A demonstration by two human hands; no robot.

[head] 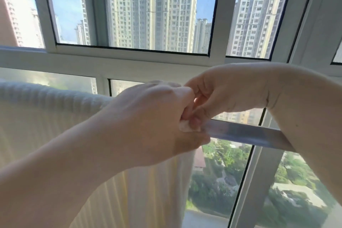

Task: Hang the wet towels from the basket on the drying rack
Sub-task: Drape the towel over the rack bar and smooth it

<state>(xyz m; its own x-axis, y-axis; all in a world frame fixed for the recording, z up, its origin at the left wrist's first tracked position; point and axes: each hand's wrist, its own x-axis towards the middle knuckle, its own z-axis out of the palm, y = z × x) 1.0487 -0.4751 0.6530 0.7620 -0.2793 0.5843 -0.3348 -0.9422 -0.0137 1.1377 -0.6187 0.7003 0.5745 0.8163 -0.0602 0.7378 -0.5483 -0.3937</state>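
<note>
A cream ribbed towel hangs over the drying rack's metal bar, draped down the left and centre of the view. My left hand grips the towel's right edge at the bar, fingers curled round a small fold of cloth. My right hand comes in from the right above the bar and pinches the same towel corner, touching my left hand. The bar's bare part runs to the right, behind my right forearm. The basket is out of view.
Large windows with white frames stand close behind the rack, with high-rise buildings and trees outside. A vertical window post is at the lower right.
</note>
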